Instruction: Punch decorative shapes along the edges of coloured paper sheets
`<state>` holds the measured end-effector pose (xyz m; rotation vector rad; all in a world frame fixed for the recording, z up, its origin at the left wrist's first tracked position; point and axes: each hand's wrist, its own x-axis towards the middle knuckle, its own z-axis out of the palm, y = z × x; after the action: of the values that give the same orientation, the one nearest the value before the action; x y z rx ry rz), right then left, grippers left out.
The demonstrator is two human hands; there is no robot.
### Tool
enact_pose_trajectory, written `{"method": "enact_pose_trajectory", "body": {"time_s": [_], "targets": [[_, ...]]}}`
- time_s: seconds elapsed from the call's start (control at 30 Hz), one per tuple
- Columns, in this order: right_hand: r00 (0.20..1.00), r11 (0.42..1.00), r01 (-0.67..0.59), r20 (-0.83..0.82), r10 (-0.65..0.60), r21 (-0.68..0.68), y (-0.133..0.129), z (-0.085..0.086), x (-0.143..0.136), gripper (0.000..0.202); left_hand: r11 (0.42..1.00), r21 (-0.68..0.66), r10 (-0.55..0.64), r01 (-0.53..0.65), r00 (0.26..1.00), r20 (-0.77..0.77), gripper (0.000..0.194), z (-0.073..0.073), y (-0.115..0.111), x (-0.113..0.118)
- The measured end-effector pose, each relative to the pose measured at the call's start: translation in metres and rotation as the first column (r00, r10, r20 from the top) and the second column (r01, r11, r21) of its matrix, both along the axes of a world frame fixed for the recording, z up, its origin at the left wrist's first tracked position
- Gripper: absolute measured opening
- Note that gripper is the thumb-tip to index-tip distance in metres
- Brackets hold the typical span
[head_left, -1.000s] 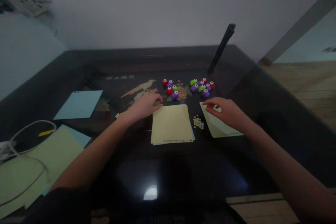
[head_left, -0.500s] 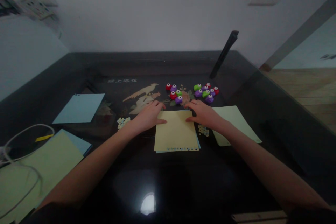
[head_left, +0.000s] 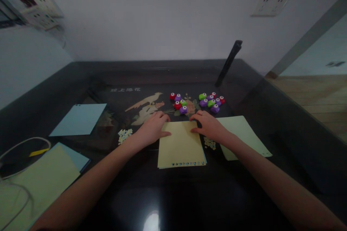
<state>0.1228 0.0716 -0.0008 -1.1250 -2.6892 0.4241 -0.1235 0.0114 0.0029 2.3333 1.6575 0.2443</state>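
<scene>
A pale yellow sheet (head_left: 179,144) lies in front of me on the dark glossy table, with a row of small punched holes along its near edge. Under it, a thin strip of a light blue sheet (head_left: 205,159) shows at the right side. My left hand (head_left: 154,128) rests at the far left corner, its thumb on the paper and its fingers apart from the thumb. At the far right corner is my right hand (head_left: 206,124), thumb over the sheet, fingers bent loosely past the edge. Neither hand is closed around the paper.
Small red, purple and green punch-like pieces (head_left: 211,102) sit in two groups beyond the sheets. Paper bits (head_left: 125,136) lie left, more (head_left: 210,143) right. Another yellow sheet (head_left: 245,135), a blue sheet (head_left: 79,119), yellow paper (head_left: 40,184) and a white cable (head_left: 25,139) lie around.
The view has tilted up, so everything appears lower. Both hands stay at the far corners, and less of the blue sheet shows below the yellow sheet's near edge.
</scene>
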Motion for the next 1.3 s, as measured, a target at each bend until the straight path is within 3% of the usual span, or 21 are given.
{"method": "enact_pose_trajectory", "body": {"time_s": [0.33, 0.6, 0.87, 1.0, 1.17, 1.3], "targets": [[0.997, 0.997, 0.04, -0.068, -0.045, -0.065, -0.001, 0.002, -0.002, 0.03, 1.0, -0.001, 0.002, -0.002, 1.0, -0.014, 0.032, 0.012, -0.005, 0.006], [0.985, 0.992, 0.071, -0.147, -0.086, -0.103, -0.001, 0.005, -0.004, 0.014, 0.999, -0.023, 0.047, -0.048, 0.998, -0.029, 0.012, 0.021, -0.001, 0.002], [0.972, 0.987, 0.111, -0.196, -0.132, -0.111, 0.001, 0.005, -0.003, 0.02, 0.997, -0.017, 0.072, -0.074, 0.993, -0.088, 0.017, 0.023, 0.001, -0.003], [0.966, 0.989, 0.103, -0.226, -0.125, -0.106, 0.002, 0.003, -0.003, 0.013, 0.996, -0.013, 0.084, -0.086, 0.991, -0.106, 0.016, 0.021, 0.002, -0.004], [0.946, 0.992, 0.085, -0.304, -0.111, -0.098, 0.002, 0.006, -0.003, 0.007, 0.999, 0.04, 0.037, -0.036, 0.999, -0.012, 0.014, 0.022, 0.003, -0.005], [0.913, 0.983, 0.1, -0.377, -0.153, -0.156, 0.006, 0.009, -0.001, 0.007, 0.997, 0.0, 0.083, -0.084, 0.992, 0.091, 0.018, 0.027, 0.004, -0.01]]}}
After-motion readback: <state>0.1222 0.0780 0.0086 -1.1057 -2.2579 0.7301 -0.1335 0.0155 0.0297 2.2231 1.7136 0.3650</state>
